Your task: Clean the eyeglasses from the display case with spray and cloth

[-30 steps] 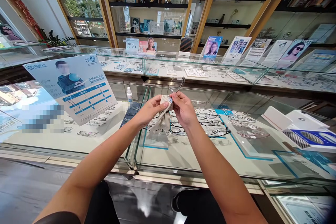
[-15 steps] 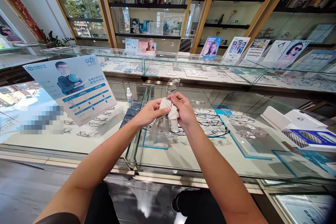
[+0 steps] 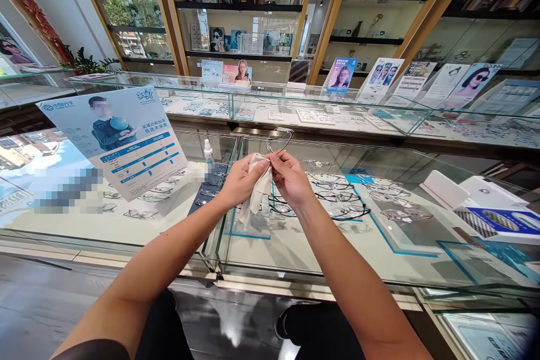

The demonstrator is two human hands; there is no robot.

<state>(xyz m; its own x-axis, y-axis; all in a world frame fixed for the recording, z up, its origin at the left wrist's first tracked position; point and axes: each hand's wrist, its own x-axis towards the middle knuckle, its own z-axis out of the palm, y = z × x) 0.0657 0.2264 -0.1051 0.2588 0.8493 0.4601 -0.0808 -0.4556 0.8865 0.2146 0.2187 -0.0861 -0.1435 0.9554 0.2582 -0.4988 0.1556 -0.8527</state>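
I hold a pair of thin-rimmed glasses (image 3: 279, 139) above a glass display counter (image 3: 337, 247). My right hand (image 3: 289, 179) pinches the glasses at their lower part, and one lens sticks up above my fingers. My left hand (image 3: 241, 180) is closed on a pale grey cleaning cloth (image 3: 257, 194), pressing it against the glasses; the rest of the cloth hangs down between my hands. The part of the glasses under the cloth is hidden.
Rows of eyeglass frames (image 3: 337, 197) lie inside the counter below my hands. A tilted poster stand (image 3: 116, 138) and a small spray bottle (image 3: 208, 152) stand to the left. White and blue boxes (image 3: 485, 208) sit at the right. A second glass counter (image 3: 253, 101) and shelves lie behind.
My hands shifted slightly up and left. The cloth, bunched between both hands half a second ago, now hangs loose from my left hand, and the lens has tilted to the right.
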